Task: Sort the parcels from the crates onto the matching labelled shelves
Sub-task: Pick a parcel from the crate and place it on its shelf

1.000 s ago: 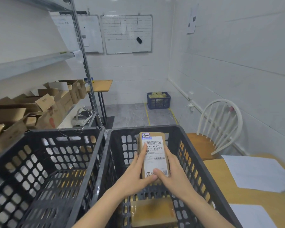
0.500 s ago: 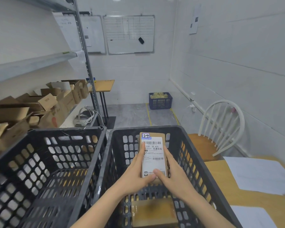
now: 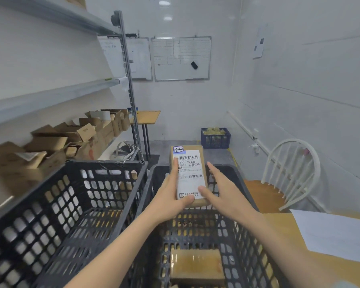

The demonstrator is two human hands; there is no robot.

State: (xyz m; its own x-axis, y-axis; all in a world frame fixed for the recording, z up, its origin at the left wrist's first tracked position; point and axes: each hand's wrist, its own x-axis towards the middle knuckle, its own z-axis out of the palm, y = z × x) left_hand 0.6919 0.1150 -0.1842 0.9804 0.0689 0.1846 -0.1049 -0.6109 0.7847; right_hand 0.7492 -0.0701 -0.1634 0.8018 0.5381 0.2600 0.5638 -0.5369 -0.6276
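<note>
A small brown parcel (image 3: pixel 192 161) with a white shipping label and a handwritten tag reading 24 is held upright above the right black crate (image 3: pixel 245 215). My left hand (image 3: pixel 170 196) grips its left edge, thumb across the lower label. My right hand (image 3: pixel 222 192) holds the right edge, fingers extended alongside, thumb on the front. Another brown taped parcel (image 3: pixel 196 265) lies on the floor of the right crate. The left black crate (image 3: pixel 56 217) stands beside it; its contents are not visible.
Metal shelves (image 3: pixel 50 96) run along the left wall, the lower one crowded with open cardboard boxes (image 3: pixel 56 142). A white chair (image 3: pixel 289 173) stands at the right, a wooden table with white papers (image 3: pixel 333 231) at the lower right. A blue basket (image 3: pixel 215 138) sits on the far floor.
Both hands have lifted the parcel higher, above the right crate's far rim. The view has tilted up and turned slightly toward the shelves.
</note>
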